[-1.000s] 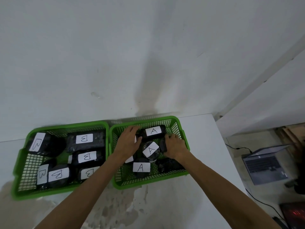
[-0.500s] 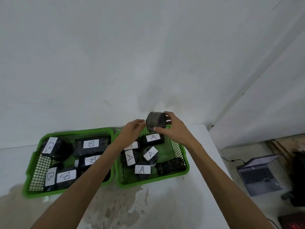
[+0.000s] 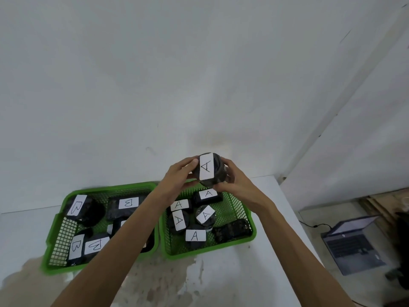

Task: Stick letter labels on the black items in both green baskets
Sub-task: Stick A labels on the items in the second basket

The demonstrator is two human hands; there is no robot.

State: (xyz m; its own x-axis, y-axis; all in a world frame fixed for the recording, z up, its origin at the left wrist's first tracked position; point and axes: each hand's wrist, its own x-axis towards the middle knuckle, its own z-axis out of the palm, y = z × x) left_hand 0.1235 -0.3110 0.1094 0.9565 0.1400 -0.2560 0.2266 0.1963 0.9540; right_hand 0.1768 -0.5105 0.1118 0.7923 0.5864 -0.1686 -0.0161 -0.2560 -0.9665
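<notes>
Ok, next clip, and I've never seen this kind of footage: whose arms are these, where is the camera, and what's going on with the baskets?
There is no machine here. The arms belong to a person, and the single camera sits on their head, looking forward and down, so you see roughly what they see.

On the white table stand two green baskets side by side. The left basket holds black wrapped items with white labels marked B. The right basket holds similar items marked A, plus one black item at its near right with no label showing.

Above the right basket, the left hand and right hand together hold up a round black item with an A label on its front.

A laptop sits open on the floor to the right.
</notes>
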